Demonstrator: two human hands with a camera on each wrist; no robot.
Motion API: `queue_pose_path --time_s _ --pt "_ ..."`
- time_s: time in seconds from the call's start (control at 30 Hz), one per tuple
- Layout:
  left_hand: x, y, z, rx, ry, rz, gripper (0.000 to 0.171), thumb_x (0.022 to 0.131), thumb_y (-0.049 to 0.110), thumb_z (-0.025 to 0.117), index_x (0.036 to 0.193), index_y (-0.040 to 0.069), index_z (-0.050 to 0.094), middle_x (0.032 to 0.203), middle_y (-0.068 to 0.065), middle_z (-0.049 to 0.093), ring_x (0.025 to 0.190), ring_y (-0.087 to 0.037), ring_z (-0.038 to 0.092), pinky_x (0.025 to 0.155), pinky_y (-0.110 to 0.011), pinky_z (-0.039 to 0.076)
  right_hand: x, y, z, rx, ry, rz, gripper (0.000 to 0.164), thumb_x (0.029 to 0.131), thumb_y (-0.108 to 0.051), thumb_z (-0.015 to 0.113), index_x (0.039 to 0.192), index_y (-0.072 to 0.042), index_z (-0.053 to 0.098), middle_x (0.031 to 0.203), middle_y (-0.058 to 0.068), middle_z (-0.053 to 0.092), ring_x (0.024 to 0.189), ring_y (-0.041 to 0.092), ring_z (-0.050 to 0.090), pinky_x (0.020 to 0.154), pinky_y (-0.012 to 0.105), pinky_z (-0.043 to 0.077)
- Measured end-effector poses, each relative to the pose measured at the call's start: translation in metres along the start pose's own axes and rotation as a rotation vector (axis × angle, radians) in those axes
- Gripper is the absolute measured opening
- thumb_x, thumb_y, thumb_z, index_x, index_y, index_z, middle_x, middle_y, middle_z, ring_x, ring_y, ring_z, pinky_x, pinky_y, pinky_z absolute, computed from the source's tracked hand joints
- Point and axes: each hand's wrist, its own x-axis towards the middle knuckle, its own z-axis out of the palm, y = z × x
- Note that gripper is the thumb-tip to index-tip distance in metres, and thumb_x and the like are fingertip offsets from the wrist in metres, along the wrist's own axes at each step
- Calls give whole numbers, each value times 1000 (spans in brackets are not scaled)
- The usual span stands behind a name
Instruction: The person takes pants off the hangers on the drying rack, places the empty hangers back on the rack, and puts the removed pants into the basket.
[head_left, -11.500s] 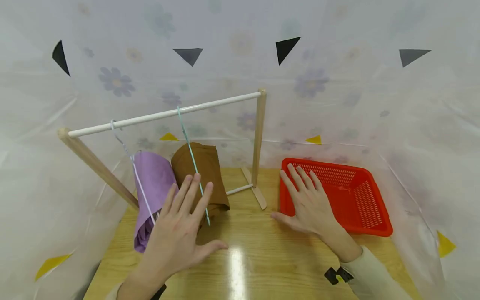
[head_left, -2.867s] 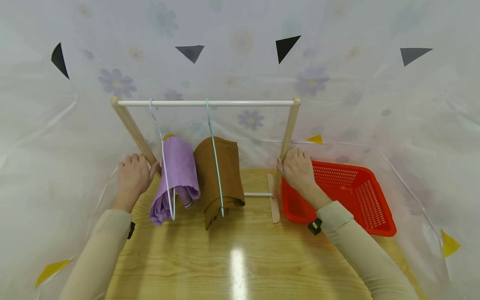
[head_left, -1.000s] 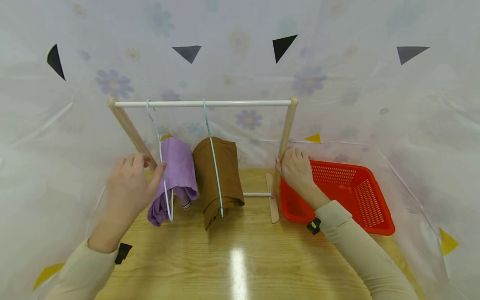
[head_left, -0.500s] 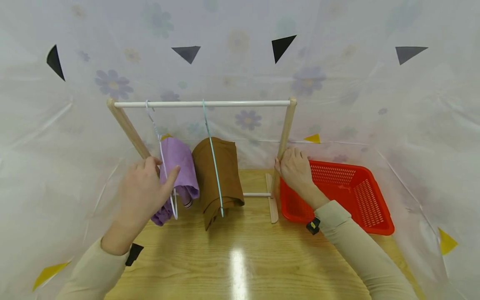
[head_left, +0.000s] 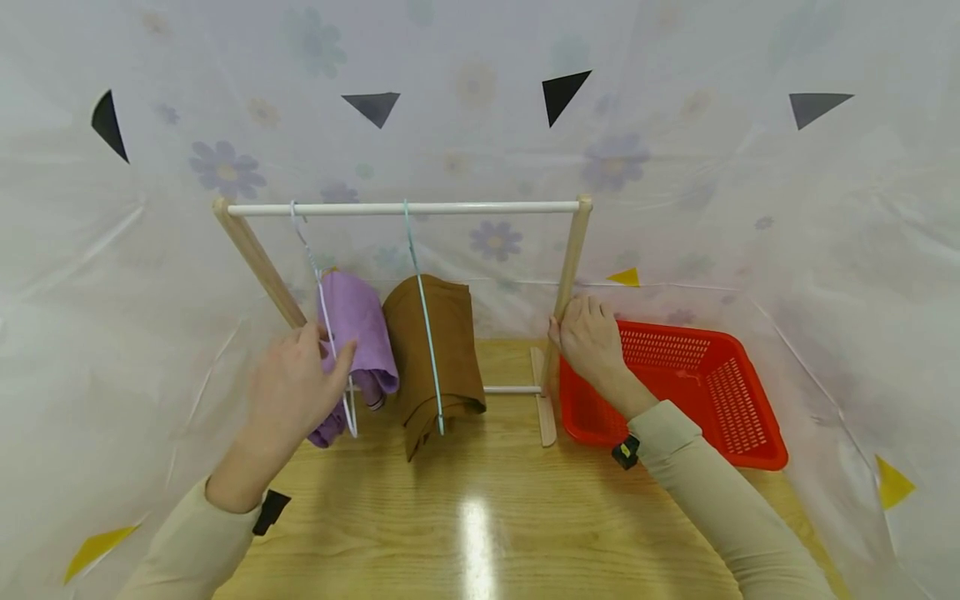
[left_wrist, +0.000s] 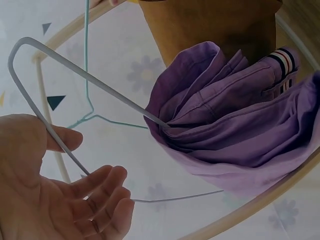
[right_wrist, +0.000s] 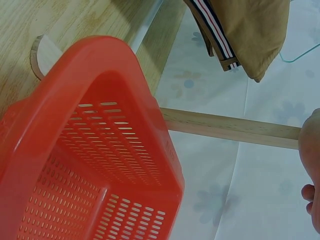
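My left hand [head_left: 296, 392] is at the pale wire clothes hanger [head_left: 325, 312] on the left of the rack. Its fingers curl round the hanger's wire in the left wrist view, thumb apart from the fingertips. A purple garment [left_wrist: 235, 110] with a striped band hangs folded over this hanger. Beside it, a brown garment [head_left: 435, 342] hangs folded over a mint-green hanger [head_left: 426, 308]. My right hand [head_left: 592, 337] grips the right wooden post [head_left: 573, 258] of the clothes rack [head_left: 495, 207]; only part of that hand shows in the right wrist view.
A red perforated plastic basket [head_left: 675, 454] stands on the wooden table [head_left: 420, 533] right of the rack, close under my right forearm. The rack's right foot [head_left: 547, 421] lies near the basket. A pale flowered sheet [head_left: 465, 125] encloses the back and sides.
My left hand has let go of the left post and moved right and down to the pale hanger, whose lower end has swung slightly right. Earlier, the slanted rack was straightened. My right hand stays put.
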Motion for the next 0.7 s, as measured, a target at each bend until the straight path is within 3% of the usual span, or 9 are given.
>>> queue_pose_path --time_s 0.3,0.53,0.7 --pt "-3 -5 -2 13 -51 -10 34 102 22 66 78 -2 59 66 -18 62 56 -38 59 51 -50 45 1 -1 -2 -6 7 4 36 101 -29 56 89 4 53 79 18 52 71 37 53 63 43 40" --pt "-5 -7 -3 1 -115 -78 34 105 21 59 85 -6 59 75 -27 64 66 -48 64 59 -59 48 0 -1 -1 2 7 13 36 100 -28 61 88 5 53 79 18 52 71 37 52 64 43 40" --pt "-6 -7 -4 9 -132 -127 34 107 21 55 85 -5 56 76 -28 63 67 -50 64 58 -59 48 1 -1 -1 1 6 14 36 99 -28 64 89 5 52 78 18 51 70 36 52 64 42 40"
